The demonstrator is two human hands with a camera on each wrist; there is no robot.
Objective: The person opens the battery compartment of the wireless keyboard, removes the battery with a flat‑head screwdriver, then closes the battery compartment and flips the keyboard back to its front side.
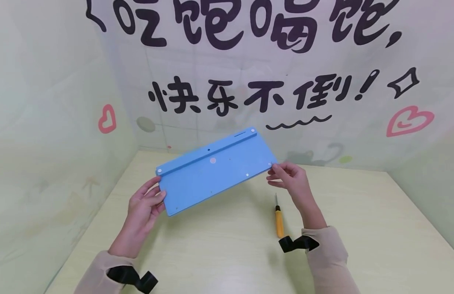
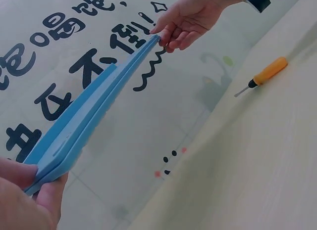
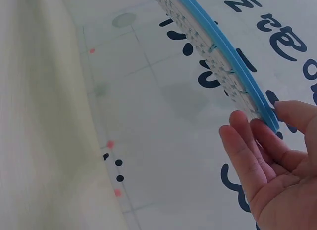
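Note:
A blue keyboard (image 1: 215, 175) is held up above the table, slanted, its underside toward the head camera. White keys (image 3: 200, 42) show along its far face in the right wrist view. My left hand (image 1: 144, 208) grips the left end, thumb on the underside and fingers behind the edge. At the lower right corner, my right hand (image 1: 293, 177) pinches the keyboard between thumb and fingers. Small round white spots and holes dot the blue underside. Below the right hand lies a screwdriver (image 1: 279, 222) with an orange handle, its tip pointing away from me.
The pale tabletop (image 1: 212, 253) runs back to a white cloth backdrop (image 1: 227, 69) with black writing and pink hearts. Cloth walls (image 1: 46, 122) stand on both sides. A black wrist camera (image 1: 147, 281) sits at each sleeve.

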